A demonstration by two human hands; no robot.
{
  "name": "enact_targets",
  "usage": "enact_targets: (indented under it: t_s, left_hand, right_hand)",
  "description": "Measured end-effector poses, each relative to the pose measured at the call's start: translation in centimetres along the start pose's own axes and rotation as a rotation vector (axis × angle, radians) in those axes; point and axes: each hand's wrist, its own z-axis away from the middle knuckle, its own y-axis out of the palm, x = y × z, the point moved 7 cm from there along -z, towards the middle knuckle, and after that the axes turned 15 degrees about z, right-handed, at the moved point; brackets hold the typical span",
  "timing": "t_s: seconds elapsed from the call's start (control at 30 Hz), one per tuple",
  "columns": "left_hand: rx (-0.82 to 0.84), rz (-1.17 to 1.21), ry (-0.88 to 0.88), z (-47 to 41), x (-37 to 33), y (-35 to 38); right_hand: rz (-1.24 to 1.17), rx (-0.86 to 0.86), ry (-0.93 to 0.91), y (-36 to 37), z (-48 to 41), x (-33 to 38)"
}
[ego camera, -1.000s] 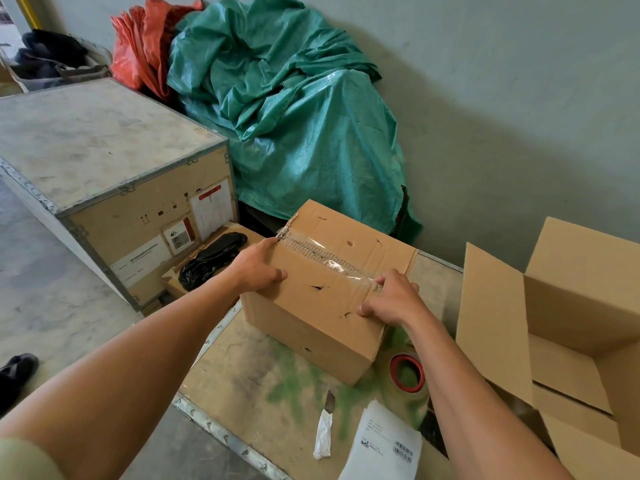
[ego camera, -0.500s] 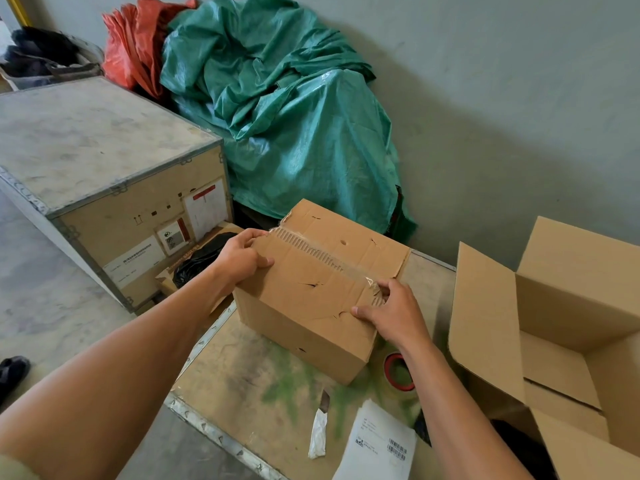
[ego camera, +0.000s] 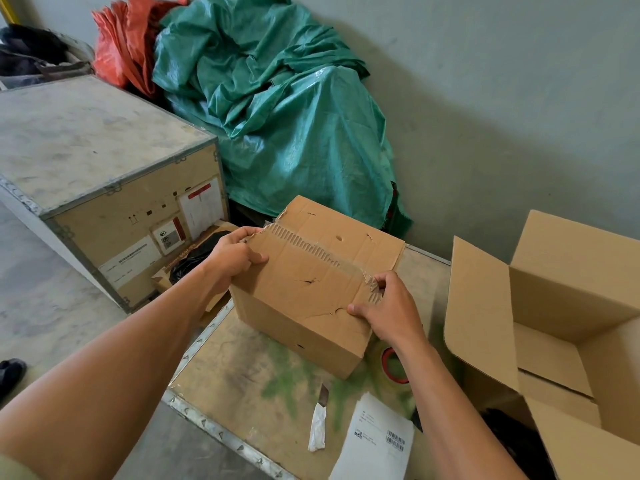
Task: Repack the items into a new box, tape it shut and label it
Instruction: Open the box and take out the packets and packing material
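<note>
Both hands (ego camera: 239,252) (ego camera: 388,308) grip old box's (ego camera: 308,299) flap edges.

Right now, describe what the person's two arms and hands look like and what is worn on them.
Both forearms are bare to the edge of the picture. The left hand and the right hand wear no gloves, and no rings, watch or bands show. Only a sliver of pale greenish sleeve appears at the lower left corner, on the left upper arm.
</note>
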Motion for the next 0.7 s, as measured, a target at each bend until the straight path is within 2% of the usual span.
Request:
enact_targets:
  t_s: [0.3, 0.47, 0.6, 0.7]
  left_hand:
    - [0.025, 0.079, 0.012, 0.2, -0.2, -0.1]
    - [0.022, 0.048, 0.001, 0.1, 0.0, -0.3]
    - [0.014, 0.048, -0.022, -0.2, 0.1, -0.8]
    - [0.02, 0.054, -0.024, -0.6, 0.2, -0.7]
  right_hand:
    - [0.019, -0.03, -0.003, 0.0, 0.3, 0.3]
    - [-0.025, -0.047, -0.015, 0.3, 1.0, 0.2]
    - [-0.094, 0.005, 0.001, 0.4, 0.3, -0.2]
    - [-0.04, 0.068, -0.023, 0.2, -0.7, -0.1]
